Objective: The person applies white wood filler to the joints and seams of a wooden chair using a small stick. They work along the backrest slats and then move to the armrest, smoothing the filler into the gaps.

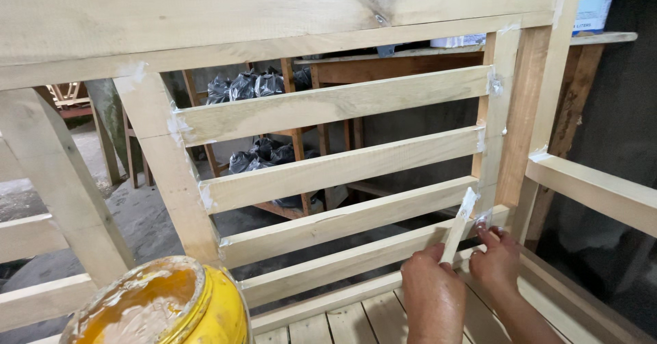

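My left hand is shut on a flat wooden stick whose upper tip is coated in white filler. The tip rests near the joint where a lower slat meets the right upright post of a pale wooden slatted frame. My right hand is just right of the stick. Its fingertips, smeared with white filler, press on that same joint. White filler patches mark other slat joints on both uprights.
An open yellow tub with whitish filler inside sits at the bottom left. A side rail juts out at the right. Behind the slats are black bags on wooden racks. A white and blue container stands on a shelf at the top right.
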`<state>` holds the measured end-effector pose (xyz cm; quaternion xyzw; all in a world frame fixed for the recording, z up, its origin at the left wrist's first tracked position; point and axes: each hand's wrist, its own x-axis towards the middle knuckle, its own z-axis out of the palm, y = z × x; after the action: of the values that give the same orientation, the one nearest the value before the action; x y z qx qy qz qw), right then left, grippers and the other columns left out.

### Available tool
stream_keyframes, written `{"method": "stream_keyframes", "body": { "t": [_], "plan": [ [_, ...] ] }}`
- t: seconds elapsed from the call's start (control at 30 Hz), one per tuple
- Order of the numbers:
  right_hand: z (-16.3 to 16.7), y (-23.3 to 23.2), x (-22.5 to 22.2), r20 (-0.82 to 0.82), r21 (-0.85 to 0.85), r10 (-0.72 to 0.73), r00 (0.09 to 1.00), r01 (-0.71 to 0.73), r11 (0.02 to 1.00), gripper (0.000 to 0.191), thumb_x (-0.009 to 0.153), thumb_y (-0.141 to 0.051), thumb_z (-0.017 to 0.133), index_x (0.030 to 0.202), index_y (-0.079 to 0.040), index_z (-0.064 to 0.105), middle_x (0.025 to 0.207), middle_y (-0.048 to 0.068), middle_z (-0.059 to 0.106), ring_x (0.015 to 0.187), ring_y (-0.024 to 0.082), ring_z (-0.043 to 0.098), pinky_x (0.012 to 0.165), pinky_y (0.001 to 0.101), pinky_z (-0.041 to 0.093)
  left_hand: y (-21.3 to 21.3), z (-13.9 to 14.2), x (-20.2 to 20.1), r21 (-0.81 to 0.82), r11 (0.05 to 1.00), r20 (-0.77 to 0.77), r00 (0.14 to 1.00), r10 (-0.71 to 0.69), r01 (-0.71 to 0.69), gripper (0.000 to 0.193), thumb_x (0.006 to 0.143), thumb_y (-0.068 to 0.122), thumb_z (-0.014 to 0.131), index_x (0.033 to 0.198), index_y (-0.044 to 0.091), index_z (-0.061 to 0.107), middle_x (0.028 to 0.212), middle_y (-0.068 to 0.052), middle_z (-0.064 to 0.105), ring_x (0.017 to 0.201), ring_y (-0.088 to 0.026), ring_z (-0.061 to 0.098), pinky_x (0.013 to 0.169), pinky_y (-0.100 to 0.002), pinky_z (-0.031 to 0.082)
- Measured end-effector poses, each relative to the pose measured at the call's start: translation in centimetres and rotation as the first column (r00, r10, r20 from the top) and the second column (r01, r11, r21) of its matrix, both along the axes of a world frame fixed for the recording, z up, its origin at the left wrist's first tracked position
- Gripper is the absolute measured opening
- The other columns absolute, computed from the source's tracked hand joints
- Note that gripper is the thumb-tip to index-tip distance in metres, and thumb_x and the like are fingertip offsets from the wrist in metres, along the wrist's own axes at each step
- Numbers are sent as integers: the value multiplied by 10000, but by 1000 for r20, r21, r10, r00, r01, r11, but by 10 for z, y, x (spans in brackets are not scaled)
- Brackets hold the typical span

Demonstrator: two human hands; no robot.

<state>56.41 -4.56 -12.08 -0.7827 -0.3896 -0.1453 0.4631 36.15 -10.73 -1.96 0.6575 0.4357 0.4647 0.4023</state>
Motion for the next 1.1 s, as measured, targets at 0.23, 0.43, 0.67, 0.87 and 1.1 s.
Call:
{"method": "stream_keyframes", "body": {
  "t": [0.23,0.43,0.67,0.87,1.1],
  "plan": [
    [-8,-5,-15,24,-118,-43,999,46,992,597,727,-56,712,1274,-295,733,1519,80,512,1334,327,521,1081,447,456,2,-4,3,-1,1000,4,1000,14,-14,360,815,22,620,1146,51,757,960,-261,729,928,-383,741,807,-423,581],
    [-13,-6,-7,26,-118,-24,999,27,993,694,738,-23,670,1363,-325,686,1548,80,486,1340,365,491,1100,451,461,0,-2,2,-12,1000,-21,1000,16,-17,362,810,14,609,1136,53,762,943,-258,731,914,-380,742,786,-425,584],
    [-3,-9,10,43,-127,-33,999,38,991,715,747,-56,687,1410,-322,644,1528,138,454,1373,394,458,1114,488,408,-2,0,0,-19,1000,-17,1000,-1,1,356,832,-1,597,1158,18,739,961,-259,735,896,-354,767,781,-402,598],
    [12,-5,25,-29,-98,-40,999,37,995,725,751,-72,694,1438,-296,627,1559,127,463,1358,376,516,1113,448,437,-2,2,-1,-20,1000,1,1000,12,-12,363,829,-6,602,1161,19,745,968,-264,737,906,-359,756,791,-404,588],
    [6,-4,17,-85,-71,4,996,-10,997,725,745,-35,679,1417,-302,640,1554,132,473,1361,370,519,1097,448,447,1,-2,1,-1,1000,2,1000,15,-15,363,818,-3,611,1152,30,751,978,-261,734,916,-364,750,799,-411,586]
  ]
}}
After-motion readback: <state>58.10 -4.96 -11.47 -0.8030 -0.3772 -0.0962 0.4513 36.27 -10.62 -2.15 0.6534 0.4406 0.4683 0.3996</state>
